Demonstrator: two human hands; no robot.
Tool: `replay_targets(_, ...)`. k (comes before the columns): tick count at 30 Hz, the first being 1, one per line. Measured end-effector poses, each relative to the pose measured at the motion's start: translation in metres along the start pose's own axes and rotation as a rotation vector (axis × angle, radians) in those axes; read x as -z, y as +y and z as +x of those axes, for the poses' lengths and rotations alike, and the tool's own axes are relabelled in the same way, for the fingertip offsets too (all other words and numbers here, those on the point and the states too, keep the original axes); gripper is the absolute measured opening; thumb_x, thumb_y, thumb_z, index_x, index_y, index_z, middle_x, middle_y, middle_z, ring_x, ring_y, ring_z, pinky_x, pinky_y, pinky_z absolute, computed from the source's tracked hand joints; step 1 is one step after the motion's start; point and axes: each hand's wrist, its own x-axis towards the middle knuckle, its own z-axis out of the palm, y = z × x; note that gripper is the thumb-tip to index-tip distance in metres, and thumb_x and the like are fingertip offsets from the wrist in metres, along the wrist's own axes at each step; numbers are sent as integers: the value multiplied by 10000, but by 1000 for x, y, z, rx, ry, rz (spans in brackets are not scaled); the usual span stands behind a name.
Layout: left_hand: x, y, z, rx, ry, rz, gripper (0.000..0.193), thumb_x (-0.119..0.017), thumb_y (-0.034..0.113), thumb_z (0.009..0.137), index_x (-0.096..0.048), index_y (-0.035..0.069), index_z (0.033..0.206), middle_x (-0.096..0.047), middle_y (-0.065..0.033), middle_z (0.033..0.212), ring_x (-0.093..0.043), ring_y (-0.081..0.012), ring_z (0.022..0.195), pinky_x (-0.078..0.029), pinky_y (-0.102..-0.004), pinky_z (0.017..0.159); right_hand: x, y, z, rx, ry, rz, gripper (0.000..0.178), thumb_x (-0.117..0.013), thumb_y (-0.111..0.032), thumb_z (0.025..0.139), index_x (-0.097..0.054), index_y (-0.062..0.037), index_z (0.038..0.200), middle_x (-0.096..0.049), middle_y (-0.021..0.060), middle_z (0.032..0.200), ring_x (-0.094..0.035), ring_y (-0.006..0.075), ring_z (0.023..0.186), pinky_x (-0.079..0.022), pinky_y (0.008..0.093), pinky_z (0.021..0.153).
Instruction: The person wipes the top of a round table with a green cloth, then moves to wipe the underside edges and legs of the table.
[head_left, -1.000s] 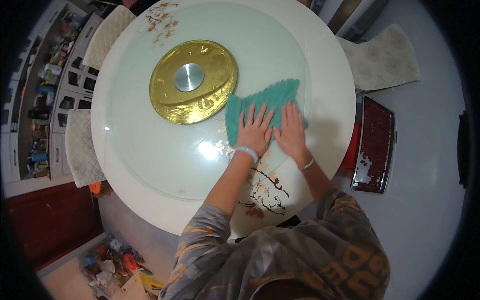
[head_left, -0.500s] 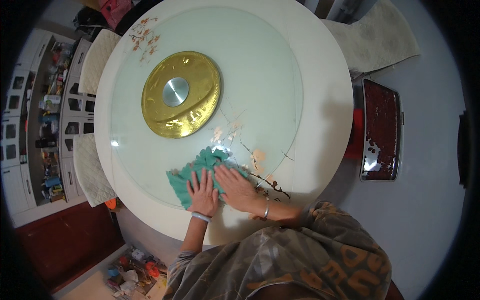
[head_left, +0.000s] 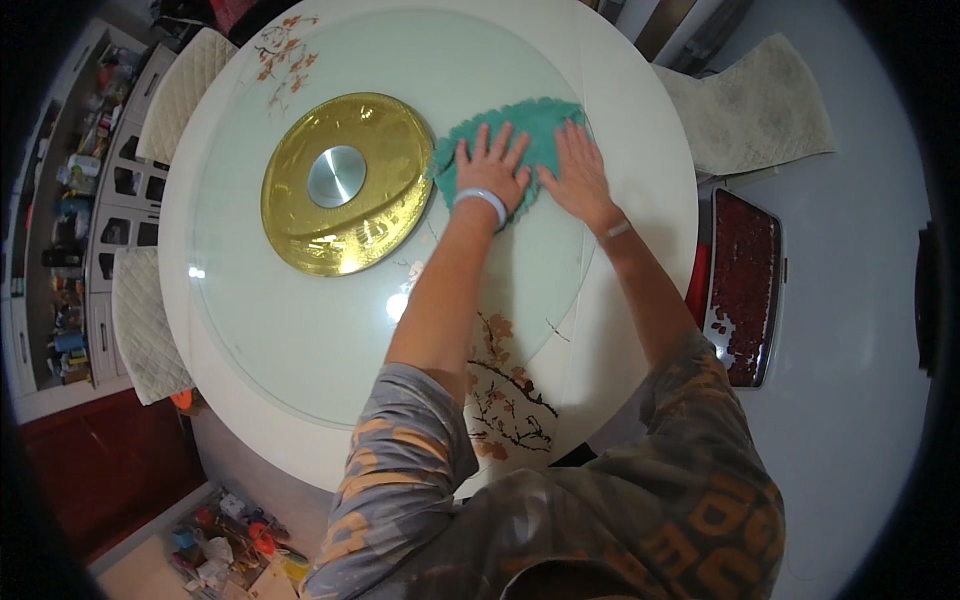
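Note:
A green cloth (head_left: 545, 122) with a scalloped edge lies spread on the glass-topped round table (head_left: 300, 370), to the right of a gold disc (head_left: 390, 125) with a silver hub. My left hand (head_left: 492, 165) presses flat on the cloth's middle, fingers spread, a pale bangle at the wrist. Flat as well, my right hand (head_left: 582, 180) rests at the cloth's right edge with its fingers stretched away from me. Neither hand grips the cloth. Both arms reach far over the table.
Quilted chair covers (head_left: 150, 325) stand along the table's left side, and another covered chair (head_left: 745, 110) is at the far right. A dark red panel with a metal frame (head_left: 742, 290) stands right of the table. Clutter (head_left: 230, 545) sits on the floor at lower left.
Both hands and the cloth have slid from the table's near side up and to the right, beside the gold disc. My arms are now stretched out.

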Motion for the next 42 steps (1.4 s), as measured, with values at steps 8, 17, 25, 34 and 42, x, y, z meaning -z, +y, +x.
replay_targets(8, 23, -73, -118, 426, -45, 48, 615, -383, 363, 973, -254, 196, 1550, -170, -71, 1630, -144, -361, 1488, -128, -588, 1156, -33, -148, -18, 339, -97, 98, 605, -462, -320, 925, -425, 3, 1435, -345, 160, 1547, -262, 307, 1456, -178, 453, 1187)
replay_targets(17, 44, 43, -295, 290, -247, -75, 663, -465, 346, 942, -286, 121, 1539, -195, -92, 1623, -121, -375, 1494, -85, -588, 1164, 42, -155, -225, 274, -421, 247, 681, -526, -283, 903, -333, 24, 1479, -259, 165, 1587, -222, 298, 1478, -159, 438, 1201)
replay_targets(25, 16, 65, -189, 30, -48, -221, 603, -466, 308, 945, -335, 160, 1514, -255, -39, 1602, -201, -327, 1475, -136, -563, 1173, 40, -70, -163, 64, -110, 95, 712, -608, -234, 818, -382, 34, 1438, -297, 215, 1553, -260, 363, 1449, -217, 494, 1168)
replay_targets(34, 27, 22, -225, 169, -45, -172, 556, -398, 362, 988, -349, 192, 1515, -238, -39, 1611, -179, -317, 1485, -118, -537, 1182, 14, -137, -169, -9, -106, -5, 712, -515, -336, 873, -364, 40, 1457, -251, 229, 1573, -198, 366, 1473, -153, 495, 1192)
replay_targets(42, 74, -23, -378, 290, -220, -72, 636, -496, 279, 919, -335, 178, 1527, -223, -63, 1618, -165, -355, 1485, -113, -552, 1176, 28, -259, -251, 190, -318, 152, 688, -471, -370, 926, -351, 21, 1480, -223, 225, 1586, -168, 350, 1487, -124, 474, 1199)
